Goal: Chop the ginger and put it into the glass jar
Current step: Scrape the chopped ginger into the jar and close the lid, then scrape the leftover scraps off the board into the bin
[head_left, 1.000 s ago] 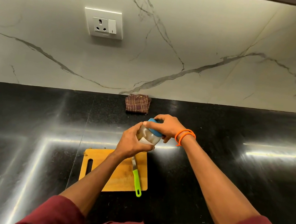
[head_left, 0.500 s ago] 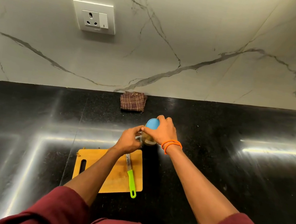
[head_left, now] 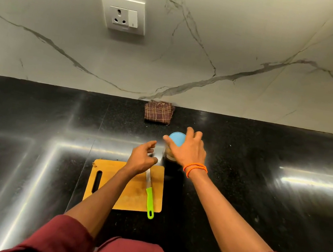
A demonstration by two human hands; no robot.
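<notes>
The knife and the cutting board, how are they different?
The knife is long and thin with a bright green handle and a grey blade; the cutting board is wide, flat and wooden orange-brown. The board lies straight on the black counter, while the knife lies on top of the board, its handle end poking past the near edge. The board has a slot cut in it. Neither is held by a hand.
</notes>
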